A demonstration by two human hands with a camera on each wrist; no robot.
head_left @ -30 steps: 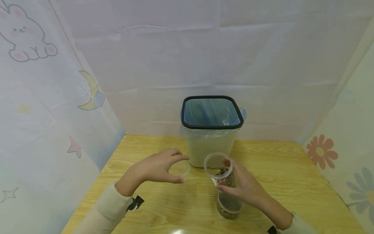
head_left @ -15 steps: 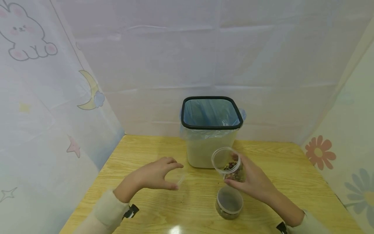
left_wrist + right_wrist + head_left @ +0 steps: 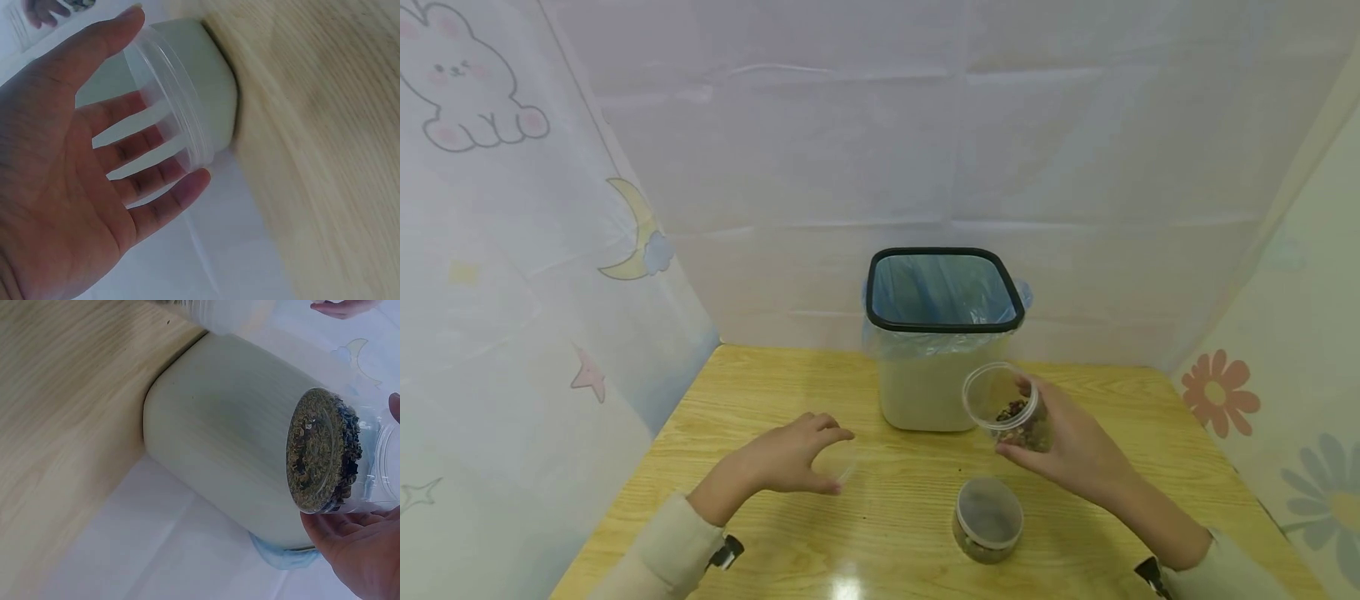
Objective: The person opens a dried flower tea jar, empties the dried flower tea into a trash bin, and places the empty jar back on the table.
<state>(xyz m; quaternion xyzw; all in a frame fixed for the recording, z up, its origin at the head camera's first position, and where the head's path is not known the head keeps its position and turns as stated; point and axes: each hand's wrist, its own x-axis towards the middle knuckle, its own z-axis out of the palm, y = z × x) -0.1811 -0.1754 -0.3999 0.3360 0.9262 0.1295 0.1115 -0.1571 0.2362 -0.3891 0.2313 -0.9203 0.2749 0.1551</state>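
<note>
Fingers [image 3: 340, 536] of the right hand [image 3: 1078, 446] curl round a tilted jar [image 3: 1028, 427].

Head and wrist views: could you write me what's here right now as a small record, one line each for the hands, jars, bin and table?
Left hand: grips a clear round lid by its edge
Right hand: holds an open clear jar, tilted
Jar contents: dried, mixed bits, dark and greenish-brown
Second jar: upright on the table, top looks covered
Bin: pale, black rim, bluish liner, standing behind the jars
Table: yellowish, wood-grained
</note>
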